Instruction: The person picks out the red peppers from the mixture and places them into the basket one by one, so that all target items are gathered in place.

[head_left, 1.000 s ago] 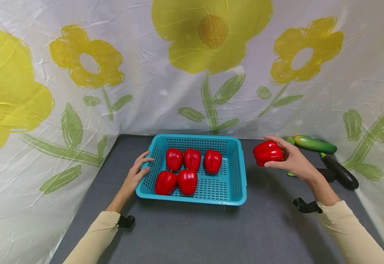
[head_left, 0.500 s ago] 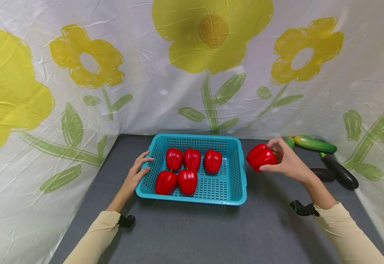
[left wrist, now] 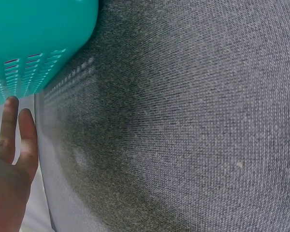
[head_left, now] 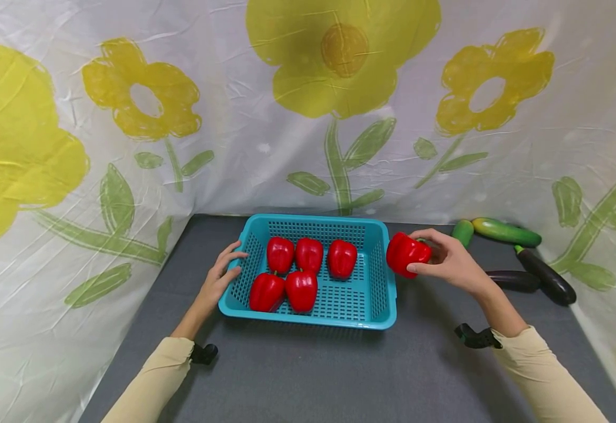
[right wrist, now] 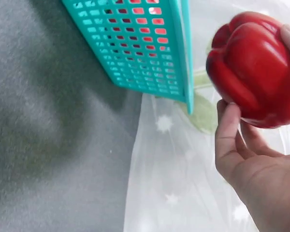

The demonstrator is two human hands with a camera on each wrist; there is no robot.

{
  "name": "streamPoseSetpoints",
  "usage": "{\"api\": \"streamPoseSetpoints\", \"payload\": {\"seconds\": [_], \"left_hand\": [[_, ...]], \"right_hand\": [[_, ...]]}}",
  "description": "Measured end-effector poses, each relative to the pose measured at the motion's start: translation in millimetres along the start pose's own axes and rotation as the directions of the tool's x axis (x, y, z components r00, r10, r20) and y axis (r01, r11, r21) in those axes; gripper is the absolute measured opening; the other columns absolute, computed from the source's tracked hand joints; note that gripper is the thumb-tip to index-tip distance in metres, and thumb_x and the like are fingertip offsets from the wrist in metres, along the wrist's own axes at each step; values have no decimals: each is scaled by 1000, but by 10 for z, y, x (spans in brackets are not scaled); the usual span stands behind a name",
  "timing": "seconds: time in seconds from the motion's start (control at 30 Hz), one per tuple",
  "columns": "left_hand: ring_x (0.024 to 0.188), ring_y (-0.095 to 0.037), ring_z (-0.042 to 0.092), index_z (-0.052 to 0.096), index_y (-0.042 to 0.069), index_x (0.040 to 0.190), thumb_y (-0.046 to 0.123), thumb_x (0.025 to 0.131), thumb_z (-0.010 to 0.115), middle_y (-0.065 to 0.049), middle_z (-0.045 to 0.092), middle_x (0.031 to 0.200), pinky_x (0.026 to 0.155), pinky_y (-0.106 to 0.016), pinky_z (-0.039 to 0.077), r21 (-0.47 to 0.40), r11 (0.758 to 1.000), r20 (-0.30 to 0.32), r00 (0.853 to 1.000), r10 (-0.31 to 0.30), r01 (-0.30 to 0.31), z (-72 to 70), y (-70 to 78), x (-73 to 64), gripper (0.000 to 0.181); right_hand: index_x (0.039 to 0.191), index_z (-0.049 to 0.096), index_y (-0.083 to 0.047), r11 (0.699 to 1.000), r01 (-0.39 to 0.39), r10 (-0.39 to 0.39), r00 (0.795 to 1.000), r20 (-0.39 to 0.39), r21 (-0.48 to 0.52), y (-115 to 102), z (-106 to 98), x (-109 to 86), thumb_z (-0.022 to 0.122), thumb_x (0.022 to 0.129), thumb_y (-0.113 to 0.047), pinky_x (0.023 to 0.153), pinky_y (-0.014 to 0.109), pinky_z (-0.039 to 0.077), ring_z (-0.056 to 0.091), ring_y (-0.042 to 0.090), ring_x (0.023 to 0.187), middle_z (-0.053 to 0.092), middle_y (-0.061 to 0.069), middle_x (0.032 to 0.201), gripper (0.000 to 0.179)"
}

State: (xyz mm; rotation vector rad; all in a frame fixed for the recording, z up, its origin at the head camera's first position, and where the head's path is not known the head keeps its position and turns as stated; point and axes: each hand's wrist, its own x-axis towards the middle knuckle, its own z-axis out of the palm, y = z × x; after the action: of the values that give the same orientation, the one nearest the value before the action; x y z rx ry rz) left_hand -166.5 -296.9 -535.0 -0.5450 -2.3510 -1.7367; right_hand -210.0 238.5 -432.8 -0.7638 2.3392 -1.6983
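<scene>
In the head view, a red bell pepper (head_left: 407, 256) is held by its stem end in my right hand (head_left: 453, 264). It hangs just beside the right rim of the blue plastic basket (head_left: 350, 324), above the table. From the right wrist view, thumb and fingers grip the bell pepper (right wrist: 256, 67) from its sides, apart from the basket wall (right wrist: 130, 43). Several more red bell peppers (head_left: 301, 291) lie inside the basket, mostly towards its left. My left hand (head_left: 220, 277) rests on the basket's left rim with its fingers relaxed; two straight fingers (left wrist: 8, 125) show in the left wrist view.
Behind my right hand, a green cucumber-like vegetable (head_left: 463, 232) and a longer yellow-green one (head_left: 506, 231) lie at the table's back right. Two dark eggplants (head_left: 546, 276) (head_left: 514, 281) lie nearby. A flower-printed white sheet (head_left: 234, 147) hangs behind the dark grey table cloth (head_left: 313, 376).
My right hand has carried the red bell pepper leftwards to the basket's right rim, tilting it so that its green stem shows. My left hand and the basket have stayed put.
</scene>
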Motion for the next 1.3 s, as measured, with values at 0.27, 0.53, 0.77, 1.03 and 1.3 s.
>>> {"api": "streamPoseSetpoints", "payload": {"seconds": [0.27,0.53,0.77,1.03,1.3], "left_hand": [[148,-37,17,53,-6,137,-2,106,44,-19,24,162,103,-22,33,3,1000,4,1000,8,-8,5,4,-9,32],[147,-39,17,53,-7,136,-4,105,44,-21,24,162,104,-22,33,-4,1000,2,1000,25,-25,8,10,1,32],[147,-40,16,50,-13,134,-4,105,43,-22,23,162,104,-22,32,-6,999,2,999,34,-34,13,13,-2,31],[147,-40,17,52,-11,134,-4,105,43,-23,23,161,105,-23,31,-10,999,-3,1000,31,-31,12,22,0,31],[147,-39,16,52,-11,134,-3,106,43,-22,23,162,105,-23,31,-12,1000,-3,1000,21,-21,15,38,2,31]], "right_hand": [[143,46,-4,999,-3,2,999,46,32,-31,128,77,80,86,-1,80,40,58,61,33,109,58,19,133,65],[137,48,-1,995,43,-49,997,63,92,-55,274,176,78,86,4,80,41,58,64,32,107,60,20,129,59],[140,53,-3,993,63,-66,997,26,100,-84,430,262,79,85,3,84,39,57,62,37,113,58,19,134,61],[126,61,-2,989,48,-49,999,3,141,-164,638,355,78,88,1,79,43,58,68,38,97,63,18,122,42],[128,65,-3,994,-10,9,1000,10,108,-261,737,439,78,90,-5,77,44,59,67,38,98,63,15,124,40]]}}
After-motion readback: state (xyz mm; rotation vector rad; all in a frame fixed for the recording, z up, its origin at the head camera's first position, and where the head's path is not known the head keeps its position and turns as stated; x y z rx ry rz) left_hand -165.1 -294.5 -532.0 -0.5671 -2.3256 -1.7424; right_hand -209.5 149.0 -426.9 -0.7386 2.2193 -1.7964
